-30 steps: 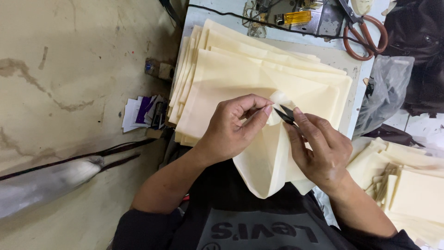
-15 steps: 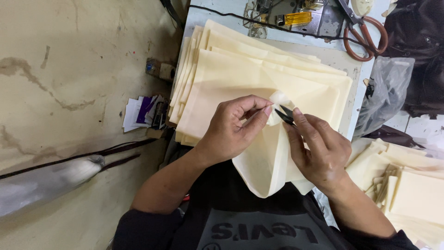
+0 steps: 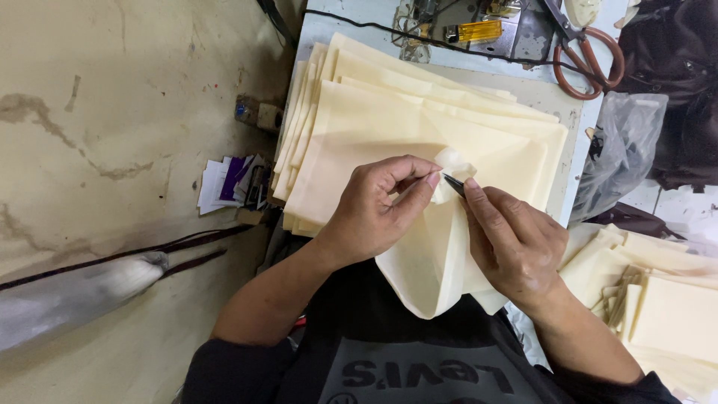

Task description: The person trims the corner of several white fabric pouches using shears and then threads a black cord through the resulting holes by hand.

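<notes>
the stack of cream fabric pieces (image 3: 374, 112) covers most of the pale work table (image 3: 568, 105), fanned a little at its near-left edge so single layers can be peeled off, it seems. off the stack's right side a second heap of cream pieces (image 3: 666, 299) lies apart, likely to keep two lots from mixing. beyond the stack's far right corner sit orange-handled scissors (image 3: 591, 52). draped over the stack's near edge toward the person's lap is a folded cream piece (image 3: 426, 262), hanging so that its upper corner comes up between the hands. the left hand (image 3: 374, 209) is curled nearly closed, thumb and fingertips pinching that corner, probably to hold the cloth taut. the right hand (image 3: 516, 239), just beside it over the stack's near edge, is closed around a small dark pointed tool (image 3: 453, 183), whose tip meets the pinched corner; what kind of tool it is cannot be told.
</notes>
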